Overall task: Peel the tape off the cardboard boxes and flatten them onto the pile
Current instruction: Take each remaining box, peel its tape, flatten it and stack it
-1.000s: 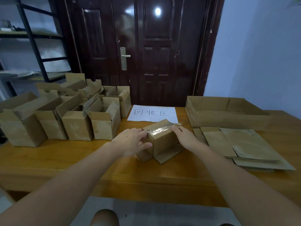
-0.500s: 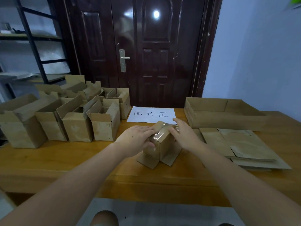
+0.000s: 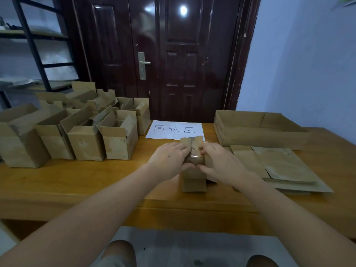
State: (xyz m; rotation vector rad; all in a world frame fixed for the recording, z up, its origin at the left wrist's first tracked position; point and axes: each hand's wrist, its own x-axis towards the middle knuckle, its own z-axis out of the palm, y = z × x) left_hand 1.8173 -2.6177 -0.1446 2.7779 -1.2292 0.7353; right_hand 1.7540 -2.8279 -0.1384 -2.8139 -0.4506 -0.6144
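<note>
— Where's the taped box [image 3: 193, 164]?
— Centre frame on the worktop [image 3: 77, 182], left hand [image 3: 169, 158] and right hand [image 3: 219, 162] fingers curled round it.
— Around it?
— Open boxes [image 3: 84, 137] left; flattened pile [image 3: 279, 168] right, tray [image 3: 258, 128] behind.

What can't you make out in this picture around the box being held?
Head view only:
- Tape: its ends are hidden by both hands.
- Box: sides covered by left hand and right hand.
- Flattened pile: piece count unclear, layers overlap.
</note>
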